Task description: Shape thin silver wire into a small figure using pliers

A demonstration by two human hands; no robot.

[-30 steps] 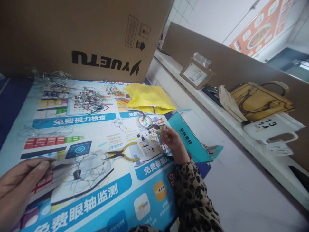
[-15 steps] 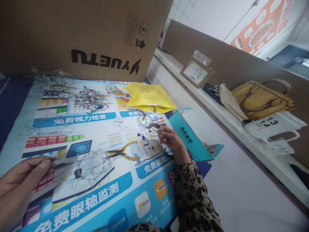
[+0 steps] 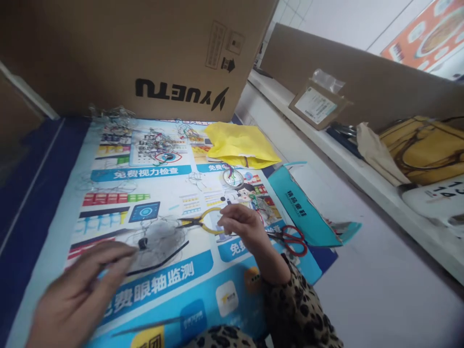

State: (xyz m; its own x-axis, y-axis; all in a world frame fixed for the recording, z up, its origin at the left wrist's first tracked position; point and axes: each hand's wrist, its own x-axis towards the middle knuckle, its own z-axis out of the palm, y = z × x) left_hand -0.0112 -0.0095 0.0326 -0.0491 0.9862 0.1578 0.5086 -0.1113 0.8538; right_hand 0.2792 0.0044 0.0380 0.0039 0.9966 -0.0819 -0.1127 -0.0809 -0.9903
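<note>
My left hand (image 3: 85, 287) is at the lower left, thumb and fingers drawn together; anything between them is too small or blurred to make out. Beside its fingertips lies a loose tangle of thin wire (image 3: 165, 237). My right hand (image 3: 241, 224) has its fingers curled together at the loop of a yellow-handled cutting tool (image 3: 208, 221); whatever it holds is hidden. Red-handled scissors (image 3: 294, 240) lie right of my right wrist. A clear ring (image 3: 233, 179) with coloured threads rests near the yellow bag (image 3: 241, 144).
A large cardboard box (image 3: 152, 43) stands behind the printed sheet. More wire tangles (image 3: 157, 145) lie towards the back. An open teal box (image 3: 297, 208) is on the right, below a shelf (image 3: 322, 140) with a small package and a bag. A thin pointed strip (image 3: 147, 326) lies near the front.
The view has shifted left. My left hand has moved right, towards the wire tangle. My right hand has come to the yellow handle, and the red-handled scissors now show clearly.
</note>
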